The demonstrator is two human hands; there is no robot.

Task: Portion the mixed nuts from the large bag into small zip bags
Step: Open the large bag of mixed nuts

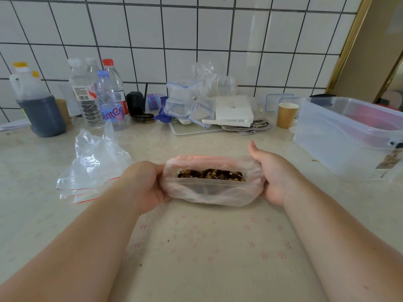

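Note:
A clear zip bag with a red seal strip (212, 190) stands on the counter in the middle, its mouth pulled open. Dark mixed nuts (210, 174) show inside it. My left hand (145, 185) grips the bag's left end, fingers curled round the plastic. My right hand (275, 176) holds the right end, thumb pointing up and away. To the left lie empty small zip bags (87, 171) with red strips, crumpled in a loose pile.
A big clear plastic tub (349, 136) stands at the right. Along the tiled wall are water bottles (109, 99), a dark-liquid jug (37, 101), stacked clear containers (185, 101), a white box (234, 110) and a paper cup (286, 115).

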